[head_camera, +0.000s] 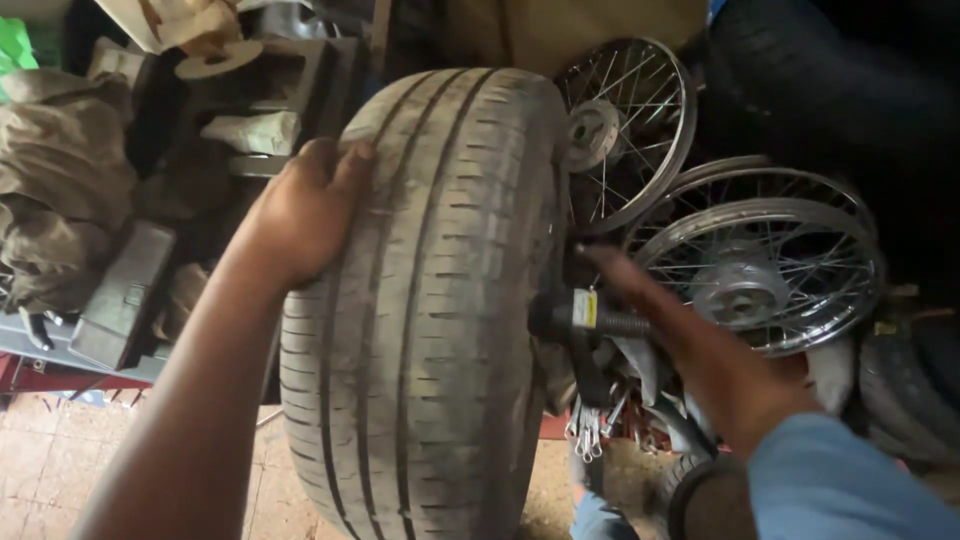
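Spoked wheels (760, 270) behind; left hand (305, 215) braces tyre (430, 300).

Worn grey rubber car tyre (430, 300) with grooved tread stands upright, dusty, left fingers (335, 175) pressed flat against its upper tread edge.

Spoked wheels (760, 270) lean against dark tyres (850, 90) at right, grey metal cases (120, 300) at left, over a tiled floor (50, 460).

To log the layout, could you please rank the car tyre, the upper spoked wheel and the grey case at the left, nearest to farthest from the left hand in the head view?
1. Car tyre: under the left hand.
2. Grey case: lower left.
3. Upper spoked wheel: beyond the tyre, right.
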